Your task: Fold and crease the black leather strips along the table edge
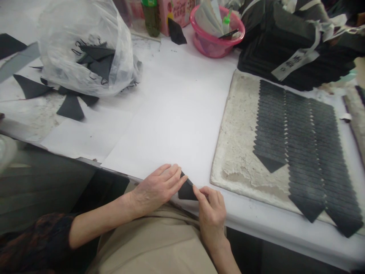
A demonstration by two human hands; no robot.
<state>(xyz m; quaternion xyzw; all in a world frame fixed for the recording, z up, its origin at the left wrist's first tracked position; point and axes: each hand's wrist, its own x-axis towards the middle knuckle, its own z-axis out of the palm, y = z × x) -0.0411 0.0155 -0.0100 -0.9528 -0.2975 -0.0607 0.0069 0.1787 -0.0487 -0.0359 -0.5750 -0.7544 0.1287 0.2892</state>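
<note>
A small black piece (186, 190) lies at the front edge of the white-covered table (182, 114), between my hands. My left hand (159, 184) rests on its upper left side, the fingers pressed together over it. On its right corner, my right hand (211, 207) pinches the edge between thumb and forefinger. A folded strip seems to run along the piece's upper edge. To the right, a pale board (236, 140) carries three overlapping columns of similar dark pieces (299, 133) with pointed ends.
A clear plastic bag (114, 45) with black scraps stands at the back left, loose black pieces (71, 107) beside it. Behind are a green-labelled bottle (151, 19), a pink basin (213, 47) and a tied black stack (268, 45) at the back right.
</note>
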